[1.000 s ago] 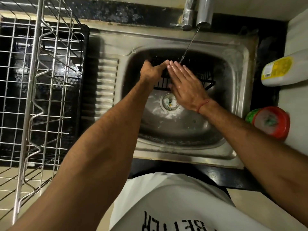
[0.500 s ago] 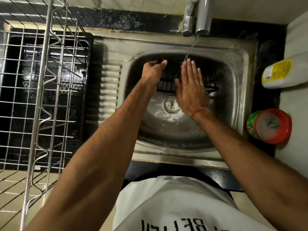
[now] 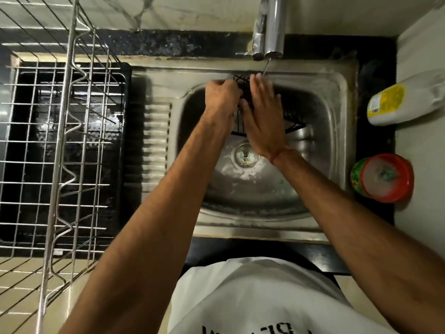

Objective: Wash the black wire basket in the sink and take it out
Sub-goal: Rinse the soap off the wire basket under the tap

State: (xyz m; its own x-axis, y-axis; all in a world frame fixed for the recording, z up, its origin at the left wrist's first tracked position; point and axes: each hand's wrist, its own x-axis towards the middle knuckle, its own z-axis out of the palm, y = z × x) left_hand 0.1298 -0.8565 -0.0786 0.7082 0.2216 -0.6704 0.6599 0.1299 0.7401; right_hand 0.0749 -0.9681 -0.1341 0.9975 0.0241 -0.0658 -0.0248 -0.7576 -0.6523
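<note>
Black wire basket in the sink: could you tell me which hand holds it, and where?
The left hand grips the black wire basket at its upper left rim; the right hand lies flat against it.

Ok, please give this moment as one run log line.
left hand grips basket | right hand flat on basket | tap running | basket in sink

basket (image 3: 292, 122) in sink (image 3: 337, 97), perhaps tilted, rack (image 3: 60, 141) left, bottle (image 3: 407, 102) right
</note>
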